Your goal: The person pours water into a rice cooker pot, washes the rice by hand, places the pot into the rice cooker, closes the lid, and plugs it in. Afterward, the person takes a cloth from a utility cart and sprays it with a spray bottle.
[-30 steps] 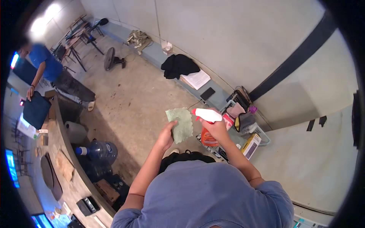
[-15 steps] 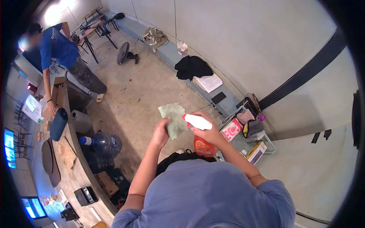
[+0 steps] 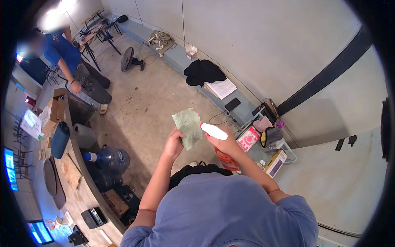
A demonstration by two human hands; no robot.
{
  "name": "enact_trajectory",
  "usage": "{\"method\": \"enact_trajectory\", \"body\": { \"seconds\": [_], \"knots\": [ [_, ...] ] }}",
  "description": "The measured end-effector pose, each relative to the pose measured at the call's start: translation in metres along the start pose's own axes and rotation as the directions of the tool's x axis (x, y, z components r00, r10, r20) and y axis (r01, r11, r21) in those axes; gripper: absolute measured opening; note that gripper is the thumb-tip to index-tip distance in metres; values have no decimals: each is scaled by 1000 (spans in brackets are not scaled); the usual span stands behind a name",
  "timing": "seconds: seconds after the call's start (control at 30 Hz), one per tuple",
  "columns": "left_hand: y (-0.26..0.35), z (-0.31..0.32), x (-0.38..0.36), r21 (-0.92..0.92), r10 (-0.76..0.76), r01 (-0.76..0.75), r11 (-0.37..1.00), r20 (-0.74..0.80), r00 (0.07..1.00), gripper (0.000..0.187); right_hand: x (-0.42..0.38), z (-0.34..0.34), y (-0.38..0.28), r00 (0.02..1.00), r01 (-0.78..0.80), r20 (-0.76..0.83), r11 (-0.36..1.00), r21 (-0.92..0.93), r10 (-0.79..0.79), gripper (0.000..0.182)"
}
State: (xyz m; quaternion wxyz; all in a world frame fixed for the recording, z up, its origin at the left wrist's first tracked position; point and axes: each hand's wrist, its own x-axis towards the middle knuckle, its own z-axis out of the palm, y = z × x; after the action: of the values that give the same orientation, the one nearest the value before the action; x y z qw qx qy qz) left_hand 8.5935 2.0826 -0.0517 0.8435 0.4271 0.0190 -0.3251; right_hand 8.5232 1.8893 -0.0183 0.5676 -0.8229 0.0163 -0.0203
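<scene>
A pale green cloth (image 3: pixel 188 127) with ragged edges hangs spread out in front of me, its left edge pinched by my left hand (image 3: pixel 174 144). Beside it on the right, my right hand (image 3: pixel 225 143) is wrapped round a white spray bottle (image 3: pixel 214 131) with a red nozzle. The bottle lies tilted, its nozzle close to the cloth's right edge. Part of my right fingers is hidden by the bottle. Below the right hand an orange-red slotted object (image 3: pixel 226 159) is partly covered by my arm.
A curved counter (image 3: pixel 92 185) runs along my left, with large water bottles (image 3: pixel 113 158) under it. Another person (image 3: pixel 78 61) stands at its far end. On the ledge at right are a phone (image 3: pixel 233 104), papers (image 3: pixel 221 87) and a crate (image 3: pixel 290 153). A fan (image 3: pixel 131 61) stands on the floor.
The other person has drawn an arm back from the counter and stands nearer the upper left. My view has shifted slightly. Both hands keep their hold on the cloth and spray bottle.
</scene>
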Motion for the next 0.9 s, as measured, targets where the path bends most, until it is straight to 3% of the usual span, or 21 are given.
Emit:
{"method": "enact_trajectory", "body": {
  "seconds": [0.13,0.23,0.33,0.43,0.47,0.53,0.67,0.77,0.9],
  "knots": [
    [-3,-7,8,-2,7,-7,1000,45,999,51,-4,1,1,998,66,12,998,16,-66,19],
    [-3,-6,11,-93,-45,45,995,6,999,48,-6,-5,-7,994,23,106,1000,20,-25,19],
    [3,1,16,-134,48,-39,990,64,997,50,-4,-6,3,985,88,152,994,-67,-77,20],
    [10,4,14,-112,39,-33,993,53,998,52,-5,-7,-6,986,32,164,992,-118,-13,23],
    [10,3,15,-107,37,-31,994,58,998,52,-5,-6,-13,989,-27,145,999,-20,30,21],
    [10,0,16,-94,36,-29,995,70,997,54,2,-4,-11,991,-8,133,1000,-12,10,20],
    [13,-2,7,-12,57,-57,998,26,998,56,16,5,-16,993,49,108,995,-82,-40,19],
    [17,-6,-5,-2,58,-58,998,-27,998,56,28,15,-14,984,141,110,990,-14,-139,18],
    [20,-23,-22,-20,119,-122,992,-109,987,57,32,27,-31,954,180,242,984,13,-178,17]
  ]
}}
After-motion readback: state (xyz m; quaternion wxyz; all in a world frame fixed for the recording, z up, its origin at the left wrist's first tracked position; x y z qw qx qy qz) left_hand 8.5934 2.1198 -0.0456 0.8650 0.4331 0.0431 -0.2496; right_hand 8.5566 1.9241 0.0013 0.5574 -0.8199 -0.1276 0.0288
